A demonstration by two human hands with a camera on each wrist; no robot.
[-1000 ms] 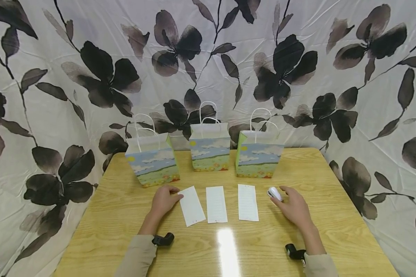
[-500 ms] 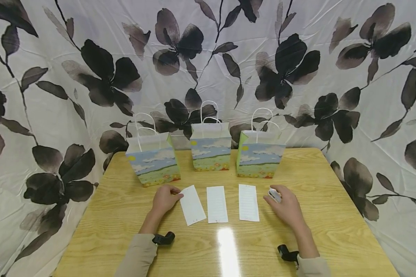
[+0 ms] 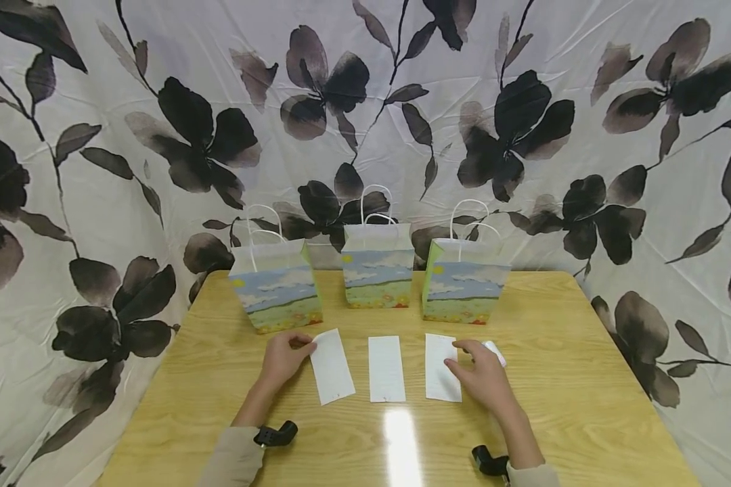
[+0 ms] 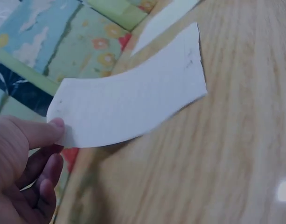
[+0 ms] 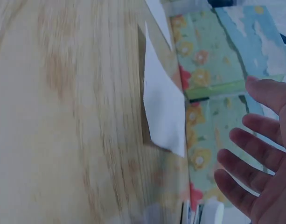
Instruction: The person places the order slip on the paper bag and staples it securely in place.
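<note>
My left hand pinches the top end of the left white paper slip between thumb and finger. In the left wrist view that slip bows up, partly lifted off the wood. My right hand hovers at the right paper slip, fingers apart and holding nothing. The right wrist view shows its spread fingers clear of a curled slip. Between the two hands lies the middle slip. Just beyond my right hand is a small white object like a mini stapler, partly hidden.
Three paper gift bags with a meadow print stand along the back: left, middle and right, with white handles upright. A flower-patterned curtain hangs behind the wooden table.
My right hand has let go of the white stapler-like object and moved left to the right slip. My left hand keeps hold of the left slip. The head view has shifted slightly.
</note>
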